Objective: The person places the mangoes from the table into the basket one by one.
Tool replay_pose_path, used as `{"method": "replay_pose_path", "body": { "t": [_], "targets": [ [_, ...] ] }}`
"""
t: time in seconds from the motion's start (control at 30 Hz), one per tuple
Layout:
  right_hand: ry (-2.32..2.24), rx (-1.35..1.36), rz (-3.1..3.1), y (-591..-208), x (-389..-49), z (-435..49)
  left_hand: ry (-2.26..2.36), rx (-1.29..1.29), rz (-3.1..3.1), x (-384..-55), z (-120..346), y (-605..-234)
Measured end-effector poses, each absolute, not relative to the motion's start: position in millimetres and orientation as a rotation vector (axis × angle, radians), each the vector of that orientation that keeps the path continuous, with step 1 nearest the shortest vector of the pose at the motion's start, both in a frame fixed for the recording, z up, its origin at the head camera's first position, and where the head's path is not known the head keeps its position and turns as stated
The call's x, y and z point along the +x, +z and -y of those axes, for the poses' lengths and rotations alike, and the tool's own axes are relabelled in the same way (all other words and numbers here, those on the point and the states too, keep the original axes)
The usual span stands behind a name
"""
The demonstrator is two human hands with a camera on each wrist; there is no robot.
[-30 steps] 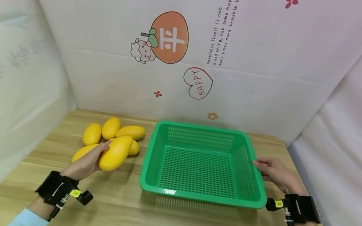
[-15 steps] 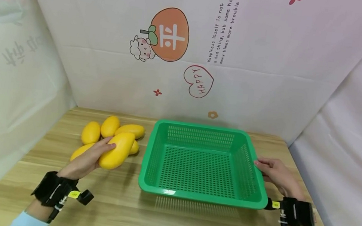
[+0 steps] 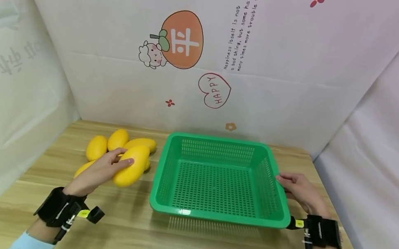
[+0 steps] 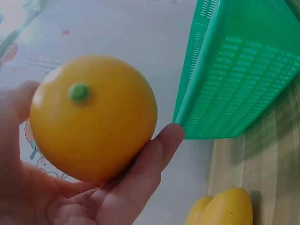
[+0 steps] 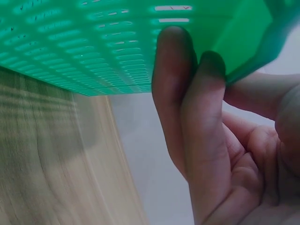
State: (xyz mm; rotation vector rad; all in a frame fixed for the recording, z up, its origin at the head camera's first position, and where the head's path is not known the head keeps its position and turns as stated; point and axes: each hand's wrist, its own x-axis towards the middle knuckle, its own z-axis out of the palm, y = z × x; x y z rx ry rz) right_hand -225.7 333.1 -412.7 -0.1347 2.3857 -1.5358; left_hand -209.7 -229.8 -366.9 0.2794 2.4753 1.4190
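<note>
A yellow mango (image 3: 133,167) is held in my left hand (image 3: 101,171), off the table and to the left of the green basket. In the left wrist view the mango (image 4: 98,126) turns its small green stem end to the camera, with thumb and fingers curled around its sides. My right hand (image 3: 300,190) pinches the right rim of the green plastic basket (image 3: 218,217). In the right wrist view, fingers (image 5: 204,126) press against the basket's outer wall below the rim. The basket's slotted floor shows no fruit on it.
Several more mangoes lie grouped at the back left of the wooden table (image 3: 184,247), among them one upright-looking mango (image 3: 97,148); my left hand and the held mango partly hide others. A printed white sheet (image 3: 261,107) rises behind the table, with white fabric on both sides.
My left hand has moved the mango slightly right, nearer the basket, and its fingers have shifted a little on it. The right hand stays on the basket rim. The head view drifts slightly.
</note>
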Motion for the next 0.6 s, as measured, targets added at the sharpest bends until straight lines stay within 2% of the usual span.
{"method": "replay_pose_path", "body": {
  "t": [0.6],
  "targets": [
    [-1.556, -0.118, -2.363, -414, -223, -332, 1.418, 0.363, -2.446, -216, 203, -357]
  ]
}}
